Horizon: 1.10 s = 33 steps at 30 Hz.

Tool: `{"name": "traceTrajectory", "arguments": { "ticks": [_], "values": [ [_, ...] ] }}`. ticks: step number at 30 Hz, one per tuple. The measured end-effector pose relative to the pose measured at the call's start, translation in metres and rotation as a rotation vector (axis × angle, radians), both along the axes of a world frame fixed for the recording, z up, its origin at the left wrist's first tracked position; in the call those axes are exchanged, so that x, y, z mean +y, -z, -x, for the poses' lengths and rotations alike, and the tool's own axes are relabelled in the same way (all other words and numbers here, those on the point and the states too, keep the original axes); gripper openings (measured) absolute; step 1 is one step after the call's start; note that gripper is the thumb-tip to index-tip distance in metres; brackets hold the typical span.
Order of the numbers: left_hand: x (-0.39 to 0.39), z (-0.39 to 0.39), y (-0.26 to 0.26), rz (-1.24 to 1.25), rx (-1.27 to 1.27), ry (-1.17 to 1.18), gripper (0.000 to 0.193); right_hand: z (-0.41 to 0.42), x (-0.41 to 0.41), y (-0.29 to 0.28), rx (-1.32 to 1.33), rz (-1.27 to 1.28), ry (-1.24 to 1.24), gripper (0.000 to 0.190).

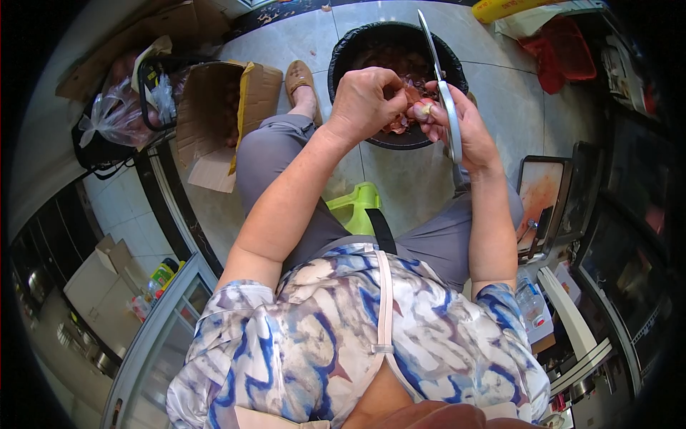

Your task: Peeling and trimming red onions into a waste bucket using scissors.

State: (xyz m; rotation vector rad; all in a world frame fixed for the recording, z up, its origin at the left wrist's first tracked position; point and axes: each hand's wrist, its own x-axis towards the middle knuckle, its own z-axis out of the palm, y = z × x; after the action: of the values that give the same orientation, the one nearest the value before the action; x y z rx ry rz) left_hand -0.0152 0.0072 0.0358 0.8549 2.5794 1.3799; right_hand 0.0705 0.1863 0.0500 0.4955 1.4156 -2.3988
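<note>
My right hand grips a knife with a pale handle, its blade pointing away from me. The same hand's fingertips hold a small shallot or red onion, pinkish with a pale end. My left hand is beside it, thumb and forefinger pinched on a piece of brown papery skin. Both hands are over a round black bin with a dark liner. Loose reddish skins show in the bin below the hands, which partly hide its contents.
At left, an open cardboard box stands beside plastic bags of produce. A green plastic stool part shows between my legs. At right are a stained tray, red plastic containers and a clear bottle. A glazed sliding door is lower left.
</note>
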Motion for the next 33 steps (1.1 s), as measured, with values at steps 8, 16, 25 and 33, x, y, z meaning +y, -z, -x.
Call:
{"name": "traceTrajectory", "arguments": {
  "ticks": [8, 16, 25, 33],
  "values": [
    [-0.003, 0.004, 0.005, 0.129, -0.011, -0.099, 0.014, -0.003, 0.004, 0.0, 0.011, -0.013, 0.02, 0.052],
    [-0.006, 0.003, 0.019, -0.046, -0.178, 0.087, 0.02, -0.002, 0.007, 0.003, -0.047, 0.058, 0.022, 0.056],
    [-0.004, 0.0, -0.008, -0.201, -0.958, 0.381, 0.037, -0.002, 0.001, 0.009, 0.019, -0.08, 0.026, 0.053],
    [-0.004, 0.001, -0.018, -0.437, -1.041, 0.387, 0.036, 0.002, -0.003, -0.01, -0.089, 0.193, 0.006, 0.037]
  ]
}}
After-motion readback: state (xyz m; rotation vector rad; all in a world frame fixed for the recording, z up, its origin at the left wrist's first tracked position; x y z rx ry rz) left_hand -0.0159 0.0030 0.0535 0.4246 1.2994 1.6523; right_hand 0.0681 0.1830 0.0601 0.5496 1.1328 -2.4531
